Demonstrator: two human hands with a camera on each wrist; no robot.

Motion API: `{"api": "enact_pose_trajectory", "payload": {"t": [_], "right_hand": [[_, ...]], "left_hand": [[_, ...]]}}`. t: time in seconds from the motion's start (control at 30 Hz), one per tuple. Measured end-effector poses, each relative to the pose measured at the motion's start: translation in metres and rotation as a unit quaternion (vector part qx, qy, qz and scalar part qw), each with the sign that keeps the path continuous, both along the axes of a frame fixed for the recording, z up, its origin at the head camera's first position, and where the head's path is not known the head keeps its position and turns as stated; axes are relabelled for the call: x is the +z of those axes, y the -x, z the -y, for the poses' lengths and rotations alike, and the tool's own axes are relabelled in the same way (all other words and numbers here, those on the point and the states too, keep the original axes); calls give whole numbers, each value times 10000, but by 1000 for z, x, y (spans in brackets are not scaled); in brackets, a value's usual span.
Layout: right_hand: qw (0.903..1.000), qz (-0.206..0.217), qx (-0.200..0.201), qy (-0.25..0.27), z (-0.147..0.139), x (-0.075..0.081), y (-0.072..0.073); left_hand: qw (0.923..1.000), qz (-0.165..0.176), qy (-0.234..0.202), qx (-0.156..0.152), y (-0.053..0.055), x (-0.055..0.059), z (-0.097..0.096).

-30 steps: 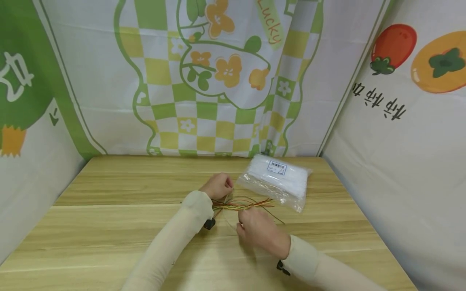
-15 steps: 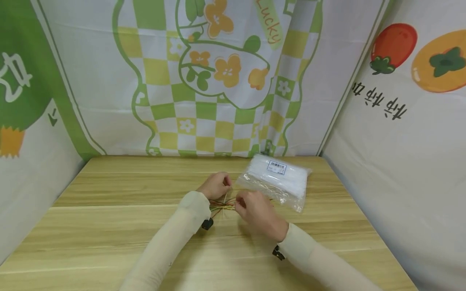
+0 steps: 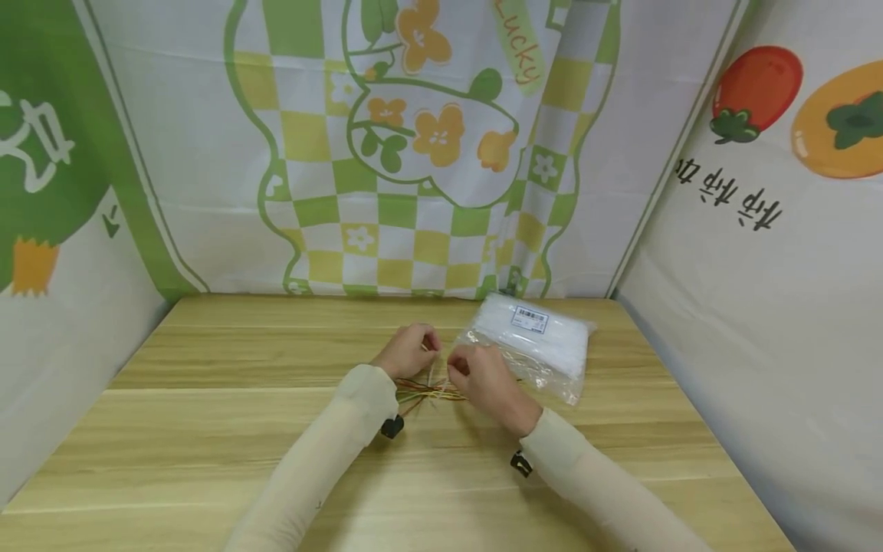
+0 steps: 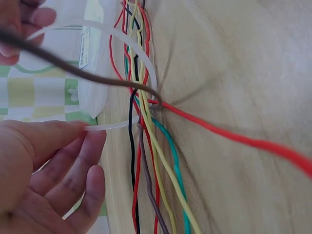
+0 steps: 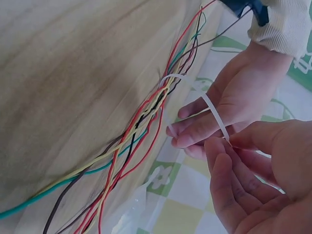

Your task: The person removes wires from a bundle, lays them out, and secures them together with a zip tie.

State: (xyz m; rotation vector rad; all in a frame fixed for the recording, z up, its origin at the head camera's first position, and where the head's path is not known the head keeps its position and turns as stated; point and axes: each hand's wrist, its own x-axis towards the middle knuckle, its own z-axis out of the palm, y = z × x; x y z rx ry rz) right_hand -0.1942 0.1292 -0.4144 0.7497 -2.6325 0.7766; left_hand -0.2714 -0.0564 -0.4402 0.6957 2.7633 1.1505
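A bundle of thin coloured wires (image 3: 448,395), in red, yellow, black, green and brown, lies on the wooden table. A white cable tie (image 5: 214,111) passes beneath the bundle and curves up on both sides. My left hand (image 3: 411,350) pinches one end of the tie between thumb and fingers, just beyond the wires. On the other side, my right hand (image 3: 486,383) pinches the opposite end, close to the left fingertips. The left wrist view shows the left hand (image 4: 58,180) at lower left and the right hand (image 4: 22,29) at the top corner. The tie's head is hard to make out.
A clear plastic bag of white cable ties (image 3: 531,337) with a label lies behind the right hand. The wooden table (image 3: 241,429) meets printed cloth walls at the back and sides. A small black device (image 3: 393,426) sits at the left wrist.
My right hand has moved from the near side of the wires up and away, bringing its end of the cable tie over the bundle toward the left hand. The left hand stays nearly in place.
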Motion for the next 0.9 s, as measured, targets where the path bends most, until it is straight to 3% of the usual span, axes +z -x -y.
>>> {"api": "enact_pose_trajectory", "payload": {"t": [0.4, 0.57, 0.9], "right_hand": [[9997, -102, -147, 152, 6, -5, 13], [9993, 19, -242, 281, 8, -8, 21], [9991, -73, -365, 218, 8, -14, 30]], "left_hand": [[9996, -76, -266, 115, -6, 2, 0], [9993, -239, -288, 92, -9, 1, 0], [9993, -210, -316, 38, -14, 0, 0]]}}
